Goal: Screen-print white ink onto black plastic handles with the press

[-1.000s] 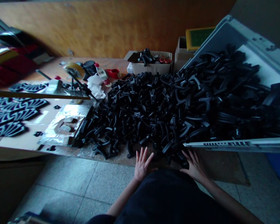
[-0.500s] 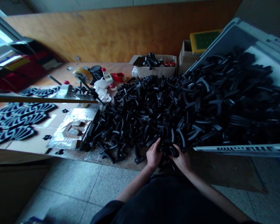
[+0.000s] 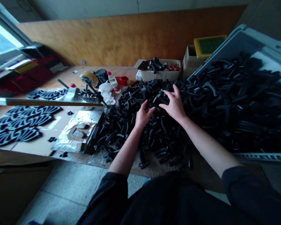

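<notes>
A broad heap of small black curved parts (image 3: 121,125), which look like moulded plastic handles or brackets, covers the middle of the table. Over the heap, my left hand (image 3: 142,118) is open, its thumb and forefinger apart and pointing away from me. My right hand (image 3: 174,104) is open too, farther out over the heap, with fingers spread. Close to its fingertips is a black part with a shiny edge (image 3: 157,96); whether they touch it I cannot tell. Single parts, such as a curved piece (image 3: 142,159), lie along the near table edge.
At right a tilted grey crate (image 3: 239,34) spills more black parts. Behind the heap stand a cardboard box (image 3: 160,74), a bottle (image 3: 113,82) and a red tape ring (image 3: 123,80). Leftward are a foil-covered plate (image 3: 84,117), a long bar (image 3: 49,102) and fan-shaped black pieces (image 3: 21,135).
Both hands have left the near edge of the heap, where they were together at black parts, and reached forward over it. They are now apart with fingers spread. The view has shifted slightly.
</notes>
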`<move>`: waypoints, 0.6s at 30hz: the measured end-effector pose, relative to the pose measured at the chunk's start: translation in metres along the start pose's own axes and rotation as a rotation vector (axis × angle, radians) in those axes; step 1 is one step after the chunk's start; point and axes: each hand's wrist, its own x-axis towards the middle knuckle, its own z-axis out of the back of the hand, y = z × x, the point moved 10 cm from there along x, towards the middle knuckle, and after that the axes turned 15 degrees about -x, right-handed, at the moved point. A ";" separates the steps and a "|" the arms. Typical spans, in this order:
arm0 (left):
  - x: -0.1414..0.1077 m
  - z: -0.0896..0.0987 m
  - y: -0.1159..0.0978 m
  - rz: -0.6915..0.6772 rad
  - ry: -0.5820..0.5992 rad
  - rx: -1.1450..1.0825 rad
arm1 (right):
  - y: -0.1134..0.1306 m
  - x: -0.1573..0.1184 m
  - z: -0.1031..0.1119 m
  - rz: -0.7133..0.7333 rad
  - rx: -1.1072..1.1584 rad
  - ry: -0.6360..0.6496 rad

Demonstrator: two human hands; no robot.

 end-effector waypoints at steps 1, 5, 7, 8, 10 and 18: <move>0.001 0.012 -0.007 -0.058 -0.018 0.021 | 0.007 0.006 0.007 0.033 0.003 -0.009; -0.067 0.067 0.008 -0.188 -0.120 0.114 | 0.030 -0.063 0.026 0.161 -0.013 0.191; -0.128 0.090 0.035 -0.185 -0.171 0.224 | 0.030 -0.136 0.023 0.213 -0.042 0.401; -0.159 0.096 0.051 -0.174 -0.169 0.305 | 0.023 -0.177 0.019 0.219 -0.070 0.515; -0.216 0.096 0.082 -0.150 -0.114 0.453 | -0.001 -0.251 0.013 0.181 -0.162 0.685; -0.282 0.039 0.150 -0.023 0.063 0.580 | -0.091 -0.397 -0.006 -0.189 -0.423 0.907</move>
